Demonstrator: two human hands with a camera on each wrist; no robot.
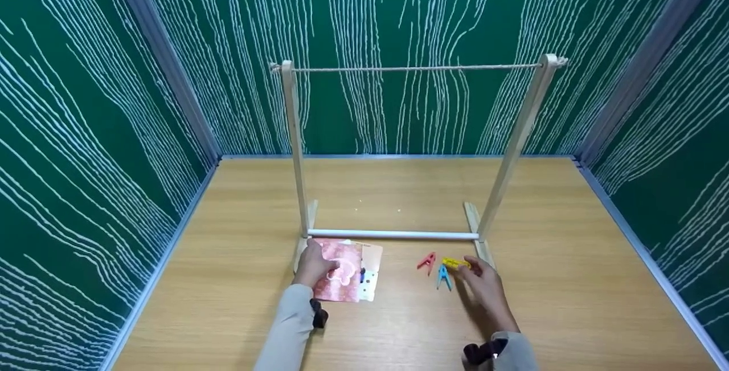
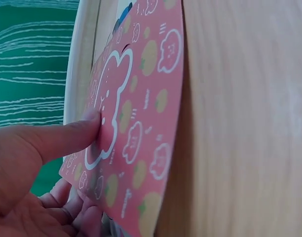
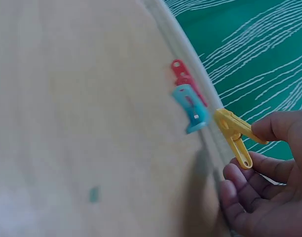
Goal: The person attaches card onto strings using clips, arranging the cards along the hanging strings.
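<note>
My left hand (image 1: 315,265) pinches the edge of a pink card (image 1: 342,285) printed with a white bear outline. In the left wrist view the thumb lies on its face and the other fingers curl behind it. Other cards (image 1: 371,258), one pale and one white with dark dots, stick out from under its right side. My right hand (image 1: 487,285) holds a yellow clothespin (image 3: 233,133) by its handle ends between thumb and fingers. Just left of that hand, a blue clothespin (image 1: 444,277) and a red clothespin (image 1: 426,263) sit on the table.
A wooden frame with two upright posts (image 1: 515,149) stands behind the hands, a string (image 1: 410,68) tied between their tops. A white bar (image 1: 393,235) joins the posts low down. Green walls (image 1: 364,114) with white lines enclose the wooden table (image 1: 387,337).
</note>
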